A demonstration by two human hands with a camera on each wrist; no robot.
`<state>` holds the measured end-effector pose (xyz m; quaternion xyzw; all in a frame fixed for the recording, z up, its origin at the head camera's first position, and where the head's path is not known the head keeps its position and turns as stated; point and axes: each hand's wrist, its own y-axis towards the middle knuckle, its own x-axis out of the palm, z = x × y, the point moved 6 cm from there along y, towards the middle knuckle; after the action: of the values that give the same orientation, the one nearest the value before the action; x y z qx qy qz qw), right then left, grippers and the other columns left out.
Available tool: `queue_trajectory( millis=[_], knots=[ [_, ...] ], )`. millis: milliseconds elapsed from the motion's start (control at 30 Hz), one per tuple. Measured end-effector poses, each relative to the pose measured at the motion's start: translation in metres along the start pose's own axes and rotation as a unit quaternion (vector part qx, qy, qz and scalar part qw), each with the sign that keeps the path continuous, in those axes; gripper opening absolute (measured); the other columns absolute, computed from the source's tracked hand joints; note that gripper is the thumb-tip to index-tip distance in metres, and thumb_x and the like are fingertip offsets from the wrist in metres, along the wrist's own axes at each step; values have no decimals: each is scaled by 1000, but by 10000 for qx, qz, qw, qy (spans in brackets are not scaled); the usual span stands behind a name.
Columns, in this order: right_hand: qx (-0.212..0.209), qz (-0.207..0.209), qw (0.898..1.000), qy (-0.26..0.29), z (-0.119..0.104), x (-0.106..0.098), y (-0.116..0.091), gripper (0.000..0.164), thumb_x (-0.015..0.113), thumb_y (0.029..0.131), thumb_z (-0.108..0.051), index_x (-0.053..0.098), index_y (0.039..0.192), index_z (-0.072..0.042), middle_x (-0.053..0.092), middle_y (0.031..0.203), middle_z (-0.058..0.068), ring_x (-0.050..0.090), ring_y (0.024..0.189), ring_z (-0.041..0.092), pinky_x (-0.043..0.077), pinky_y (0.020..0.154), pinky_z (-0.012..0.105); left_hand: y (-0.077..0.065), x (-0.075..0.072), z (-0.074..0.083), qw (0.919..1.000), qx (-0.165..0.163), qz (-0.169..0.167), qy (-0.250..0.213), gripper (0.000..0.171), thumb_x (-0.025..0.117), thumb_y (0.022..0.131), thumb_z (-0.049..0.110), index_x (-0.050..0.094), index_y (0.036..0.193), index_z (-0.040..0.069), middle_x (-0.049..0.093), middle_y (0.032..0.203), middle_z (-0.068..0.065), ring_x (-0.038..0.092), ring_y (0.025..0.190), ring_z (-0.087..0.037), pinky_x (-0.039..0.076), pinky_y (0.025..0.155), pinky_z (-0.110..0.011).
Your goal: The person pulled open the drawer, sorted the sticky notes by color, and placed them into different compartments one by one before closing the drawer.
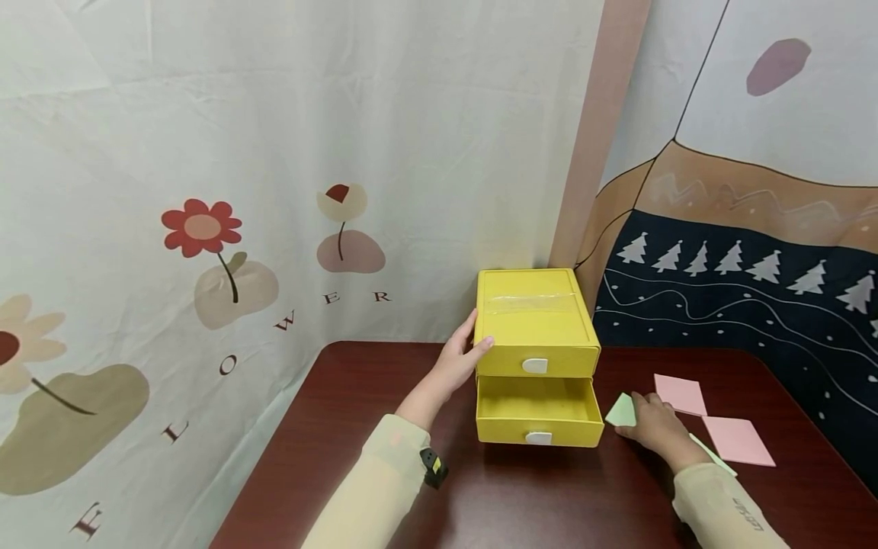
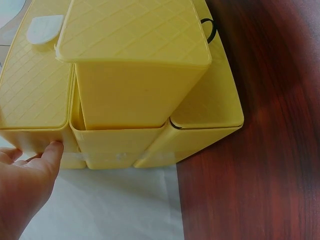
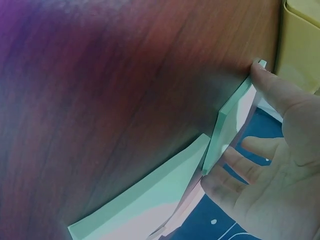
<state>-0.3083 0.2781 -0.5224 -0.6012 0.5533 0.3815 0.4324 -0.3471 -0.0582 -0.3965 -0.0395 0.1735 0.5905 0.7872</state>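
A yellow drawer cabinet [image 1: 528,320] stands on the table, its middle drawer [image 1: 538,431] pulled out and bare inside; the top drawer [image 2: 35,80] is closed. My left hand [image 1: 458,357] rests against the cabinet's left side, fingers along it and thumb by the front edge. To the right of the cabinet, my right hand [image 1: 655,427] grips a light green sticky note pad [image 3: 234,117], thumb at one edge and fingers at the opposite one. A second green pad [image 3: 145,187] lies right beside it, mostly covered by my right wrist in the head view.
Two pink sticky note pads [image 1: 739,441] lie on the dark red wooden table [image 1: 535,503], beyond my right hand. The tabletop's rounded corner is at the far right. A printed curtain [image 1: 274,152] hangs behind. A black loop [image 2: 210,31] shows on the cabinet's lowest tier.
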Motion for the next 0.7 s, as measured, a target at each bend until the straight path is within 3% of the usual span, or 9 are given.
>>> queue_trajectory(
  millis=[267,500,700],
  knots=[
    [146,199,9995,174,-1,-4,0,94,80,71,-37,35,135,16,35,121,41,38,106,53,41,83,64,-1,0,1,10000,-32,31,-16,72,55,95,38,15,153,27,16,158,0,18,144,-23,24,114,-45],
    [123,450,9984,334,-2,-5,0,95,84,66,-33,37,133,16,33,116,33,36,103,48,41,80,61,-2,0,2,10000,-2,24,-44,71,55,95,38,15,153,27,16,158,-1,17,144,-23,24,114,-45],
    [114,591,9978,295,-3,-7,-1,96,86,64,-33,39,132,16,34,116,34,37,103,48,42,81,62,-2,0,2,10000,1,13,-9,70,54,95,39,15,153,27,16,158,-2,17,144,-24,23,114,-46]
  ],
)
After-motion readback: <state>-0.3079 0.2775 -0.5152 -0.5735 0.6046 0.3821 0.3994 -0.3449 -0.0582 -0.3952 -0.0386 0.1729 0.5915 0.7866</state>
